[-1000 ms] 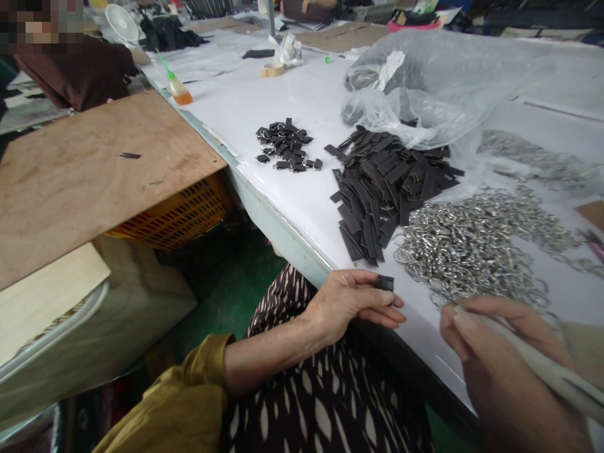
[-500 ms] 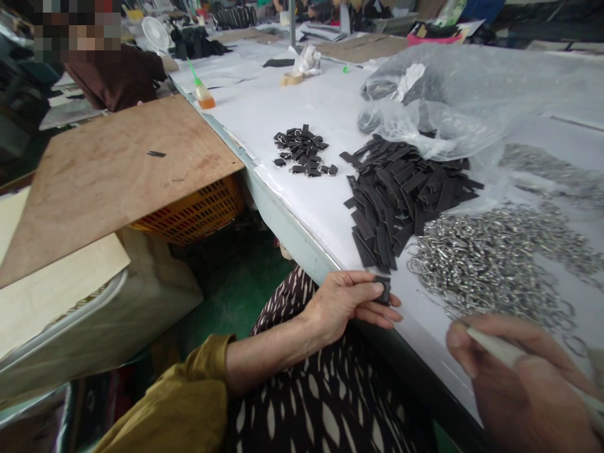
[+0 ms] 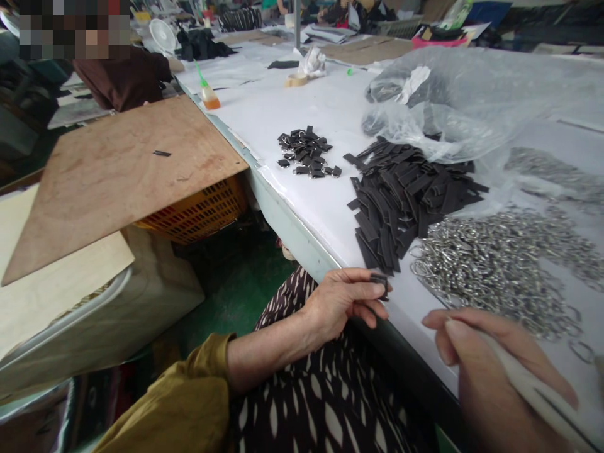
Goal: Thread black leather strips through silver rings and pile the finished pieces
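Note:
Between the thumb and fingers of my left hand is a small dark strip, held at the table's edge. My right hand is closed around a pale-handled tool; its tip cannot be made out. Beyond my left hand lies a pile of dark strips. A heap of silver metal rings spreads just past my right hand. Farther back on the white table sits a small group of dark pieces with rings.
Clear plastic bags lie behind the strips. A glue bottle and a tape roll stand farther off. At left, a wooden board covers an orange basket. A person is at the upper left.
My right hand has shifted slightly left, with the tool turned in it. The strip in my left hand has tilted and appears narrower. The whole view has moved a little.

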`<control>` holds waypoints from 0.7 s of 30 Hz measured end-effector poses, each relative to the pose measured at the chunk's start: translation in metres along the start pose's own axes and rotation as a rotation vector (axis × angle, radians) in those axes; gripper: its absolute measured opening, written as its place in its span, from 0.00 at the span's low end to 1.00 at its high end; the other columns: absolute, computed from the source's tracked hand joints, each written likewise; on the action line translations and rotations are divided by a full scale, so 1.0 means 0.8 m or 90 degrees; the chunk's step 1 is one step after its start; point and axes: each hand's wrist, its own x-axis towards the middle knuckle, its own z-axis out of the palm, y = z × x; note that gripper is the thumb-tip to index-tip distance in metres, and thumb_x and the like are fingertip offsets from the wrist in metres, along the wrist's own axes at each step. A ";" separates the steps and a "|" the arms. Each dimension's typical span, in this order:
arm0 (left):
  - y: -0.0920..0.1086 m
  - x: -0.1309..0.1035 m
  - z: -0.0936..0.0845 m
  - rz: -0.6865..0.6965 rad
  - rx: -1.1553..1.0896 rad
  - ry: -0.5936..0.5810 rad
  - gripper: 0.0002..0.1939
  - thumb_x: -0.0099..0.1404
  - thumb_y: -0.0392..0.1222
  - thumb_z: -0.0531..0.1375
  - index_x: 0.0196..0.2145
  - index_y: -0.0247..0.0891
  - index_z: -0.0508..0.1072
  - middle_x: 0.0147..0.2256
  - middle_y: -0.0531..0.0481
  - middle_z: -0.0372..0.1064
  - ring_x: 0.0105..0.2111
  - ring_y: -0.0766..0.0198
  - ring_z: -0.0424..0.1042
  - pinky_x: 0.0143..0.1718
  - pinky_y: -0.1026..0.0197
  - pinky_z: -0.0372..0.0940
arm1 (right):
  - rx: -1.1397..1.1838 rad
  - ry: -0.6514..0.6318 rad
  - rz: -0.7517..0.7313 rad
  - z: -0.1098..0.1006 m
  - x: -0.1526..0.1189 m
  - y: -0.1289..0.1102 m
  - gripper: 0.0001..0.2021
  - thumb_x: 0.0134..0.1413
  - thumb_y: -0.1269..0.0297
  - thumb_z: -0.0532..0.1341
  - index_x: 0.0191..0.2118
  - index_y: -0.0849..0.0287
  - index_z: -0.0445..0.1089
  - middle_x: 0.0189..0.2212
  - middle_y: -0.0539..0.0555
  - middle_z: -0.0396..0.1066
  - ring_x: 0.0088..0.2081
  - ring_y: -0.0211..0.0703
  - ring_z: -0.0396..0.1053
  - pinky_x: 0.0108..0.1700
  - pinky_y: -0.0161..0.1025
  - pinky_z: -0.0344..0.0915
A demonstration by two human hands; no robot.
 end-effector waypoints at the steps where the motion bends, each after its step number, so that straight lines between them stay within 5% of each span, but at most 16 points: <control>1: 0.000 0.001 -0.001 -0.001 -0.011 -0.001 0.15 0.44 0.39 0.69 0.29 0.30 0.73 0.21 0.53 0.65 0.15 0.73 0.63 0.13 0.71 0.54 | -0.055 0.024 -0.012 0.003 0.000 -0.001 0.04 0.52 0.61 0.61 0.34 0.53 0.70 0.24 0.47 0.66 0.27 0.38 0.61 0.29 0.37 0.55; 4: 0.000 0.002 -0.004 -0.018 -0.063 -0.022 0.15 0.43 0.36 0.70 0.29 0.31 0.72 0.17 0.59 0.58 0.13 0.79 0.51 0.12 0.72 0.41 | -0.153 0.078 -0.088 0.012 0.002 -0.001 0.09 0.51 0.56 0.60 0.34 0.54 0.71 0.22 0.47 0.67 0.23 0.37 0.63 0.27 0.35 0.58; 10: -0.004 0.003 -0.007 -0.020 -0.118 -0.044 0.14 0.45 0.34 0.69 0.30 0.33 0.72 0.17 0.58 0.57 0.14 0.78 0.52 0.14 0.71 0.39 | -0.219 0.032 -0.316 0.027 0.010 0.009 0.12 0.53 0.55 0.60 0.40 0.56 0.69 0.31 0.49 0.72 0.27 0.35 0.68 0.29 0.31 0.63; 21: -0.009 0.005 -0.010 -0.048 -0.166 -0.100 0.13 0.44 0.31 0.69 0.29 0.32 0.71 0.17 0.58 0.55 0.14 0.78 0.50 0.15 0.71 0.38 | -0.191 0.007 -0.359 0.042 0.010 0.017 0.09 0.55 0.60 0.59 0.41 0.56 0.66 0.34 0.49 0.70 0.31 0.34 0.68 0.33 0.30 0.64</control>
